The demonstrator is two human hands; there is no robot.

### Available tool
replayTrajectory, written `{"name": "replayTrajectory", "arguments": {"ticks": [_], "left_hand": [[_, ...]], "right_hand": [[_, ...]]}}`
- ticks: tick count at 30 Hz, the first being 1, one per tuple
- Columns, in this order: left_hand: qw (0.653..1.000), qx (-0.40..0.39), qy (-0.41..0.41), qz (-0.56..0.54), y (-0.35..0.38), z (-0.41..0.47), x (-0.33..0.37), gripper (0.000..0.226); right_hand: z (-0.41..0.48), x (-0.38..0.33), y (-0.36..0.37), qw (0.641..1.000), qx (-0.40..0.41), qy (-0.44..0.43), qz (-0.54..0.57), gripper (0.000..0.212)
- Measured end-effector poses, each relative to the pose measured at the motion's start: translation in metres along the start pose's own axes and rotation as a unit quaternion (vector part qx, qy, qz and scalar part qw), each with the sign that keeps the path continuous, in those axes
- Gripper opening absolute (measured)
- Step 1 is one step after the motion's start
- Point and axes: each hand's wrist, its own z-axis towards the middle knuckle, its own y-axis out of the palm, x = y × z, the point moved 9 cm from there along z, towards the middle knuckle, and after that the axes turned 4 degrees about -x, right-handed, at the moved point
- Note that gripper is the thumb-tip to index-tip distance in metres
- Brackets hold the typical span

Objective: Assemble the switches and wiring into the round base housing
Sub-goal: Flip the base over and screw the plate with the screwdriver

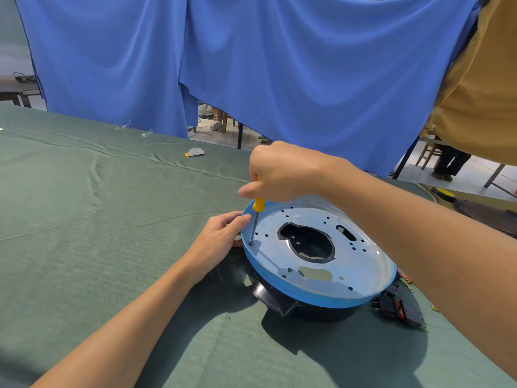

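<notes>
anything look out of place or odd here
Nothing damaged. The black switches lie loose on the green cloth right of the round housing, not fitted; a paper scrap sits farther back.

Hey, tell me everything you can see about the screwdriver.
The screwdriver has a yellow handle, plastic by its look, and a thin bare metal shaft. It stands almost upright, leaning slightly, tip down at a hole near the left edge of the metal plate on the housing. The right hand grips the handle from above and hides most of it. The left hand holds the housing's rim just beside the shaft; whether it touches the shaft cannot be told.
</notes>
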Motion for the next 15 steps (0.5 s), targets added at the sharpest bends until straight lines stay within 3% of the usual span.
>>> {"name": "replayTrajectory", "arguments": {"ticks": [4,15], "left_hand": [[1.000,-0.008,0.008,-0.005,0.0025,-0.0014,0.0042,0.029],[1.000,-0.015,0.015,-0.012,0.0037,-0.0038,0.0080,0.030]], "right_hand": [[0.0006,-0.0016,0.0027,1.000,-0.021,-0.006,0.009,0.016],[-0.0048,0.0011,0.0056,0.995,-0.073,-0.006,-0.072,0.043]]}}
